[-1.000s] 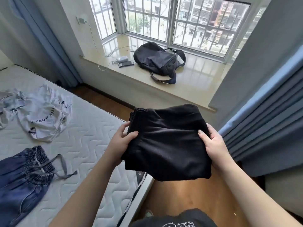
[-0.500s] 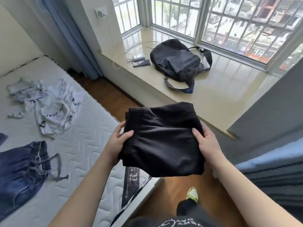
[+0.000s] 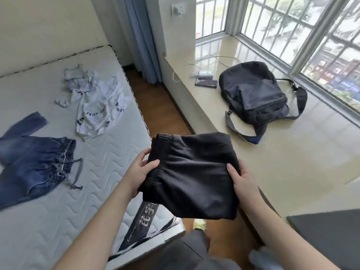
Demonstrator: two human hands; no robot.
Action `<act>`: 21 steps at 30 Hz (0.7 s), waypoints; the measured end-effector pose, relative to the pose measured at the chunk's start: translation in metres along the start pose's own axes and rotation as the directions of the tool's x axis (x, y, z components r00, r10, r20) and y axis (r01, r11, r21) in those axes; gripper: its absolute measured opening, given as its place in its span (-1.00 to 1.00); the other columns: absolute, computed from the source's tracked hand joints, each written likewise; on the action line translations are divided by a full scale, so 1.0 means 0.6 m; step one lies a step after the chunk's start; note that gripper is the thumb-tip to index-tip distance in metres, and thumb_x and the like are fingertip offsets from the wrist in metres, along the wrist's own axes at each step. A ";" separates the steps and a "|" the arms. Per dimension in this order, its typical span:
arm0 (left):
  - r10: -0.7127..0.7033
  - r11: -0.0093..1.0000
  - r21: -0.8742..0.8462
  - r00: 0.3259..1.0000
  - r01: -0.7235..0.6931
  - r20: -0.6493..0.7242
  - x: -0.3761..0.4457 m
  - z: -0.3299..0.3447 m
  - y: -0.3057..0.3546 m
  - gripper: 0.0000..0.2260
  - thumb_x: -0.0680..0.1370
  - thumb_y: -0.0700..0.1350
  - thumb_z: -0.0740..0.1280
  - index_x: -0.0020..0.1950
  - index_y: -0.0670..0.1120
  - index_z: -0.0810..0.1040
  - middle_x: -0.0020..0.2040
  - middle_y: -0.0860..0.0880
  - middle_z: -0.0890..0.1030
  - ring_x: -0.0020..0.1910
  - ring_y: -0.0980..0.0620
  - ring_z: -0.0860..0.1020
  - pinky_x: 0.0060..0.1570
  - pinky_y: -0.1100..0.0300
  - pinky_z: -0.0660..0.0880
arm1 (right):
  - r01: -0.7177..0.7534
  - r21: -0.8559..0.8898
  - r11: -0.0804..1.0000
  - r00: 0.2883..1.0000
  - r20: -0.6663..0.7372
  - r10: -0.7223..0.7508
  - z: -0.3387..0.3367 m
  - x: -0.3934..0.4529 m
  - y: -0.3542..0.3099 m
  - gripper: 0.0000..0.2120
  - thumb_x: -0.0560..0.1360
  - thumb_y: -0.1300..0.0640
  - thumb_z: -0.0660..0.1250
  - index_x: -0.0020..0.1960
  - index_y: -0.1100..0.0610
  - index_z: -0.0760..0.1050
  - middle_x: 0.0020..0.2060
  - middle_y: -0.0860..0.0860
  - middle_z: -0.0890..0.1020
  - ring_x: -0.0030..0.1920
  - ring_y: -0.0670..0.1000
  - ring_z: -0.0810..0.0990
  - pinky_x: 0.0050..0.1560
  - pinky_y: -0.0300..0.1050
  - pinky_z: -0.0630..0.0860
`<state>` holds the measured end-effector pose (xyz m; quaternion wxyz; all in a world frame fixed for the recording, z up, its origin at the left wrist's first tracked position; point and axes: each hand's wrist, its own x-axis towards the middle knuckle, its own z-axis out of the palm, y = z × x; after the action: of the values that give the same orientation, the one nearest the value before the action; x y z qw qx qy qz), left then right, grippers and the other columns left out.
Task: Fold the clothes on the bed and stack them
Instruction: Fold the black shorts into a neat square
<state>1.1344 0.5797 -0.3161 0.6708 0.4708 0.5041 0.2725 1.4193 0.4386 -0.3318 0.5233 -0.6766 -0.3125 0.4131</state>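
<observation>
- Bedroom, head view: bed lies to the left, wide window ledge to the right
- Both hands, left and right, pinch the folded black shorts by opposite side edges, held in the air off the bed's corner
- Shorts' waistband faces the bed; left hand is nearer it, so setting down looks like a leftward move

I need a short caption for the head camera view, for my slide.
Both hands, left and right, hold a folded black fabric garment beside the white quilted mattress.

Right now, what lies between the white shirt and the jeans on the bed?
In the head view, only bare quilted mattress separates the white shirt from the jeans.
</observation>
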 end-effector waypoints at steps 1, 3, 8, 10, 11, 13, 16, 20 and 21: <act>0.001 1.000 -0.008 1.000 -0.001 -0.019 0.012 -0.006 0.001 -0.58 0.40 0.02 0.47 0.24 0.23 0.52 0.06 -0.08 0.69 0.01 -0.08 0.68 -0.13 0.13 0.58 | -0.005 -0.010 1.000 1.000 0.018 0.005 0.006 0.022 0.000 -0.70 0.56 -0.07 0.27 0.29 -0.19 0.45 0.19 -0.19 0.61 0.22 -0.12 0.56 0.31 0.13 0.46; 0.000 1.000 -0.030 0.998 -0.002 -0.062 0.042 -0.021 0.007 -0.60 0.41 0.01 0.46 0.21 0.24 0.53 0.04 -0.08 0.69 -0.03 -0.06 0.68 -0.19 0.18 0.58 | 0.004 -0.030 1.000 0.998 0.067 -0.002 0.023 0.071 -0.004 -0.69 0.57 -0.05 0.28 0.30 -0.21 0.45 0.20 -0.20 0.60 0.23 -0.14 0.55 0.32 0.11 0.45; -0.024 0.991 -0.132 0.987 0.003 -0.161 0.109 -0.068 0.025 -0.67 0.45 -0.07 0.45 0.18 0.19 0.56 0.01 -0.13 0.70 -0.07 -0.08 0.68 -0.17 0.13 0.59 | 0.030 -0.150 0.988 0.986 0.165 -0.005 0.093 0.193 -0.040 -0.69 0.60 -0.04 0.24 0.33 -0.24 0.39 0.19 -0.26 0.57 0.23 -0.17 0.52 0.33 0.08 0.44; -0.040 0.988 -0.157 0.978 0.008 -0.205 0.129 -0.091 0.030 -0.68 0.47 -0.08 0.45 0.16 0.22 0.57 0.01 -0.12 0.70 -0.08 -0.08 0.68 -0.20 0.15 0.59 | 0.030 -0.180 0.983 0.978 0.208 0.009 0.123 0.238 -0.059 -0.68 0.61 -0.05 0.22 0.35 -0.23 0.38 0.21 -0.24 0.56 0.24 -0.15 0.51 0.33 0.08 0.44; -0.049 0.986 -0.164 0.973 0.012 -0.225 0.138 -0.103 0.035 -0.68 0.45 -0.06 0.46 0.15 0.23 0.57 0.01 -0.11 0.70 -0.07 -0.08 0.68 -0.20 0.15 0.59 | 0.035 -0.189 0.981 0.974 0.227 0.009 0.139 0.258 -0.069 -0.67 0.61 -0.05 0.22 0.36 -0.22 0.37 0.22 -0.23 0.56 0.25 -0.14 0.51 0.33 0.09 0.44; -0.071 0.983 -0.183 0.962 0.023 -0.263 0.163 -0.128 0.049 -0.66 0.41 -0.01 0.47 0.14 0.27 0.56 0.02 -0.10 0.70 -0.05 -0.08 0.68 -0.20 0.15 0.59 | 0.065 -0.189 0.980 0.963 0.268 -0.012 0.169 0.296 -0.086 -0.67 0.61 -0.03 0.22 0.37 -0.18 0.38 0.24 -0.20 0.56 0.26 -0.11 0.51 0.34 0.11 0.43; -0.096 0.984 -0.170 0.947 0.044 -0.308 0.195 -0.157 0.062 -0.65 0.40 0.02 0.48 0.13 0.31 0.55 0.03 -0.08 0.70 -0.03 -0.09 0.69 -0.12 0.07 0.61 | 0.071 -0.175 0.982 0.948 0.318 -0.011 0.210 0.348 -0.110 -0.68 0.62 0.00 0.23 0.36 -0.17 0.39 0.22 -0.20 0.57 0.26 -0.13 0.51 0.34 0.08 0.44; -0.108 0.987 -0.150 0.903 0.049 -0.415 0.240 -0.183 0.067 -0.67 0.45 -0.02 0.46 0.12 0.34 0.56 0.02 -0.08 0.70 -0.02 -0.09 0.69 0.00 0.01 0.60 | 0.082 -0.192 0.978 0.925 0.381 -0.003 0.258 0.413 -0.127 -0.70 0.62 -0.02 0.22 0.33 -0.23 0.40 0.19 -0.26 0.57 0.21 -0.20 0.52 0.32 0.02 0.46; -0.104 0.989 -0.138 0.893 0.048 -0.438 0.251 -0.187 0.067 -0.67 0.48 -0.05 0.44 0.13 0.34 0.55 0.02 -0.07 0.70 -0.03 -0.08 0.69 -0.03 0.04 0.60 | 0.073 -0.195 0.978 0.918 0.397 0.011 0.271 0.431 -0.128 -0.70 0.61 -0.02 0.23 0.33 -0.24 0.40 0.18 -0.28 0.57 0.20 -0.21 0.52 0.31 0.01 0.46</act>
<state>1.0857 0.7625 -0.3485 0.5760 0.3338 0.6442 0.3767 1.3958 0.7529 -0.3355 0.3827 -0.6246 -0.4636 0.4985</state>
